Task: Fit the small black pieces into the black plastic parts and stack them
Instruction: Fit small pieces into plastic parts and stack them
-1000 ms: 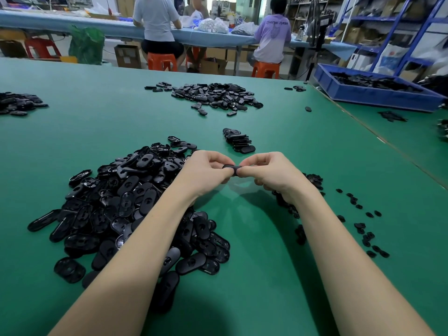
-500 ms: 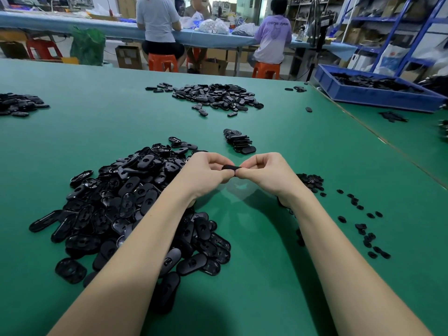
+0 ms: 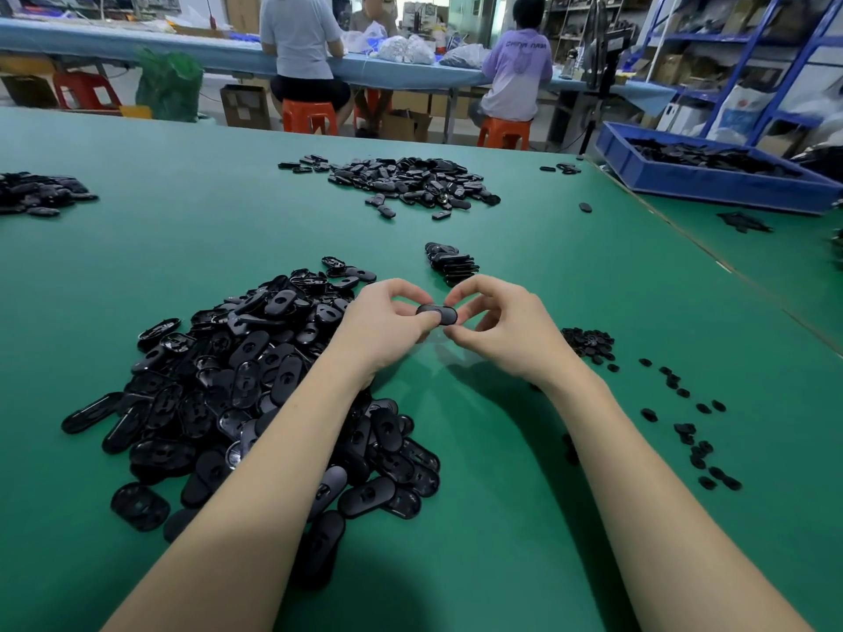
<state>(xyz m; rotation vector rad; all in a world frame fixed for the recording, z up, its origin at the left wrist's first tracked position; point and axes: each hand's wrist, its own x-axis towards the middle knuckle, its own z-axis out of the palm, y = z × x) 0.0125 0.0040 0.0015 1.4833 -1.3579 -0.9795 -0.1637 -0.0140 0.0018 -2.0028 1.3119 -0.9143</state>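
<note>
Head view: left hand (image 3: 383, 326) and right hand (image 3: 497, 328) fingers clamped on oval black plastic part (image 3: 437, 313), steadied for insert; finished stack (image 3: 451, 263) at 12 o'clock.

Bare table (image 3: 479, 449) between piles (image 3: 255, 385) (left denser)

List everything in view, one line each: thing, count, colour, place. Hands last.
held plastic part: one, black, pinched between both hands
big part pile: many, black, left of the arms
small stack: one, black, just beyond the hands
small pieces: many, black, heap and scatter at right
far pile: many, black, table middle
left-edge pile: many, black, far left
tray: one, blue, holds black parts, far right
table: one, green
stools: several, orange, behind the table
seated people: at least two, backs turned
left hand: pinches the part
right hand: pinches the part
</note>
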